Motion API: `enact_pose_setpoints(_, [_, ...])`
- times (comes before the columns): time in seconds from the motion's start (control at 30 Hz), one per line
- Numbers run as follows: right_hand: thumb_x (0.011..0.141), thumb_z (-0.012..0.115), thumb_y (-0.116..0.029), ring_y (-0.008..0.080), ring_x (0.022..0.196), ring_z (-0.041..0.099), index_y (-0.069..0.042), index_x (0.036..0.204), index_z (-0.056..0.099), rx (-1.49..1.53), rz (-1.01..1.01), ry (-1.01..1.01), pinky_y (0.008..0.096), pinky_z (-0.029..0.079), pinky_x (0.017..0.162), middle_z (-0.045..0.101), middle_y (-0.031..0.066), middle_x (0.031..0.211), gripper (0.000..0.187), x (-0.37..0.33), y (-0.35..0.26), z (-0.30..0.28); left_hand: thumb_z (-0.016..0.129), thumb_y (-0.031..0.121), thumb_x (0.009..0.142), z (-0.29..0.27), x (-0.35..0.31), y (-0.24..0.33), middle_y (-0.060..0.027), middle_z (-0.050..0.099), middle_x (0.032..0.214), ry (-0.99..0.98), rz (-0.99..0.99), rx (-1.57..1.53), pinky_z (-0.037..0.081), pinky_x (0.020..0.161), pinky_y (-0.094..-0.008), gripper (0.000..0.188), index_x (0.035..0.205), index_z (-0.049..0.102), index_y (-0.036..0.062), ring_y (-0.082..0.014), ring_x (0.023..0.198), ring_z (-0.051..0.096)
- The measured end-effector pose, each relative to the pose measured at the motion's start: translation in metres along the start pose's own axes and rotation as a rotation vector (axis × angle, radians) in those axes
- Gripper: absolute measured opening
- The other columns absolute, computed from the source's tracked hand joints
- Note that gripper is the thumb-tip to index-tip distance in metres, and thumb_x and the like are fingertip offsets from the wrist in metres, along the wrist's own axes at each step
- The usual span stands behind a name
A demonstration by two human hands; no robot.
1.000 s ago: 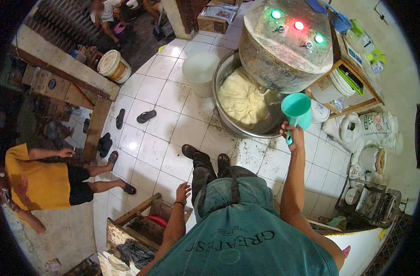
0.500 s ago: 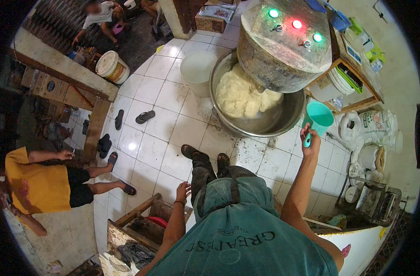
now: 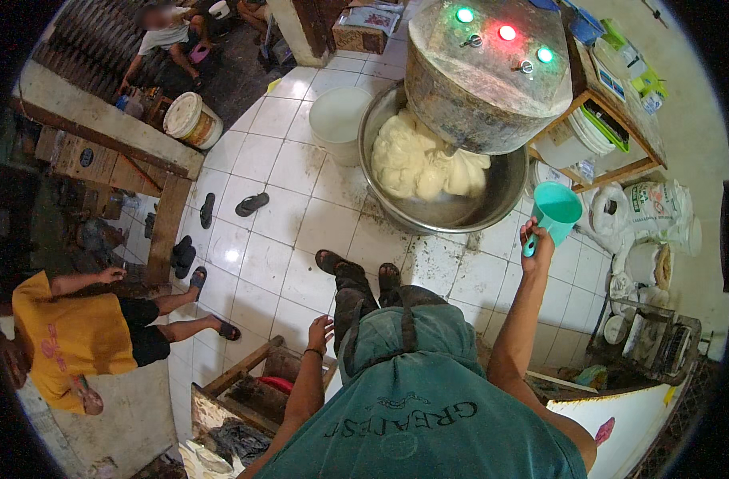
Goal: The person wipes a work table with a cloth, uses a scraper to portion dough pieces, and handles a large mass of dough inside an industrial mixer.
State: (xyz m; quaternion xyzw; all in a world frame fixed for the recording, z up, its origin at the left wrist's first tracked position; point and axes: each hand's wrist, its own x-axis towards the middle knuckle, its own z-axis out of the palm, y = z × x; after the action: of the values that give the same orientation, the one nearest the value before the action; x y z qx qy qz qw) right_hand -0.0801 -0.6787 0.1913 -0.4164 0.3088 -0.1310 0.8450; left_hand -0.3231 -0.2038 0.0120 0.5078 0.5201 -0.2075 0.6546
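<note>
My right hand (image 3: 541,244) is closed round the handle of a turquoise plastic dipper (image 3: 557,209), held out to the right of the mixer bowl. At my left side hangs my left hand (image 3: 320,334), fingers loosely curled but apart, holding nothing. In front of me stands a large metal mixing bowl (image 3: 492,223) with a mass of pale dough (image 3: 416,164) in it. The mixer's worn head (image 3: 492,88) covers the bowl's far right part and carries lit green and red lamps.
A whitish tub (image 3: 339,120) stands left of the bowl. Flip-flops (image 3: 252,204) lie on the tiled floor (image 3: 276,239). A person in a yellow shirt (image 3: 69,327) is at the left; another person (image 3: 169,36) squats far left. Sacks (image 3: 651,203) and a wooden shelf (image 3: 620,180) line the right side.
The dough has shifted and changed shape in the bowl. My right hand and the dipper have moved very little. The person in yellow has shifted slightly to the right and lowered an arm.
</note>
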Motion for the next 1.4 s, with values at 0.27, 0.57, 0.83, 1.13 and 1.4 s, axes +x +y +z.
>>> enact_pose_setpoints(0.27, [0.072, 0.046, 0.002, 0.0183, 0.079, 0.054, -0.003, 0.111, 0.038, -0.194, -0.064, 0.061, 0.032, 0.046, 0.067, 0.052, 0.0077, 0.092, 0.04, -0.005, 0.004, 0.01, 0.05, 0.03, 0.082, 0.0, -0.006, 0.0, -0.0035, 0.056, 0.098, 0.007, 0.001, 0.006, 0.04, 0.07, -0.0315, 0.033, 0.109, 0.046, 0.0109, -0.0148, 0.083, 0.055])
enact_pose_setpoints(0.57, [0.074, 0.046, 0.006, 0.0177, 0.069, 0.054, -0.005, 0.111, 0.034, -0.563, -0.161, -0.005, 0.0305, 0.047, 0.057, 0.047, 0.0066, 0.089, 0.04, 0.006, 0.06, 0.027, 0.05, 0.031, 0.082, 0.001, -0.006, -0.002, -0.0031, 0.055, 0.098, 0.02, -0.017, -0.003, 0.04, 0.071, -0.0327, 0.033, 0.109, 0.046, 0.0113, -0.0153, 0.085, 0.054])
enact_pose_setpoints(0.83, [0.071, 0.045, 0.006, 0.0159, 0.069, 0.054, -0.004, 0.105, 0.037, -0.389, 0.079, -0.135, 0.0301, 0.048, 0.056, 0.049, 0.0054, 0.084, 0.036, 0.0, 0.046, 0.056, 0.05, 0.031, 0.082, -0.004, -0.007, -0.003, -0.0036, 0.055, 0.098, -0.018, 0.013, -0.029, 0.04, 0.072, -0.0331, 0.034, 0.109, 0.046, 0.0113, -0.0159, 0.086, 0.054])
enact_pose_setpoints(1.13, [0.072, 0.045, 0.002, 0.0162, 0.071, 0.052, 0.005, 0.091, 0.049, 0.211, 0.187, -0.194, 0.0293, 0.047, 0.068, 0.052, 0.0077, 0.08, 0.019, 0.005, 0.002, 0.027, 0.049, 0.031, 0.083, -0.005, -0.002, -0.005, -0.003, 0.055, 0.097, -0.007, -0.007, 0.0, 0.04, 0.07, -0.0316, 0.034, 0.11, 0.045, 0.0114, -0.0148, 0.085, 0.054])
enact_pose_setpoints(1.4, [0.072, 0.047, -0.002, 0.0161, 0.071, 0.052, 0.005, 0.095, 0.05, 0.243, 0.081, -0.126, 0.0275, 0.046, 0.067, 0.054, 0.0087, 0.08, 0.024, -0.007, -0.009, 0.012, 0.049, 0.028, 0.083, -0.004, 0.003, -0.008, -0.0027, 0.056, 0.094, -0.036, 0.017, -0.057, 0.041, 0.067, -0.03, 0.031, 0.11, 0.046, 0.0113, -0.0138, 0.081, 0.054])
